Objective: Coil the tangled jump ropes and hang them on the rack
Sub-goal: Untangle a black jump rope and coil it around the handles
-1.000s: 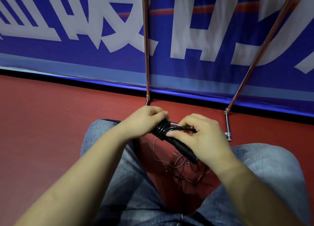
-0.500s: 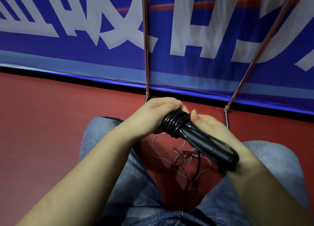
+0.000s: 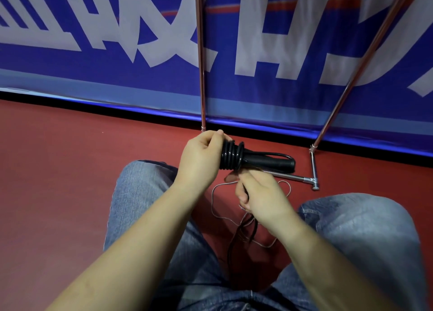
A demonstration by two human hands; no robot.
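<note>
Left hand (image 3: 199,160), fingers curled, gripping black jump rope (image 3: 255,162) at its wound coils, handles jutting toward 3 o'clock. Right hand (image 3: 262,197) just below at 5 o'clock, fingers closed around what looks like the rope's loose black cord, partly hidden. Thin pale cord (image 3: 216,203) tangled on red floor (image 3: 70,182) between denim knees. Metal rack (image 3: 314,168) foot at 2 o'clock, poles rising before blue banner (image 3: 281,95).

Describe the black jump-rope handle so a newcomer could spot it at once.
Below the blue banner, above the red floor between the denim knees, the left hand grips it. The thick black jump-rope handle points right, with glossy black cord wound round it, unlike the thin pale cord beneath.
</note>
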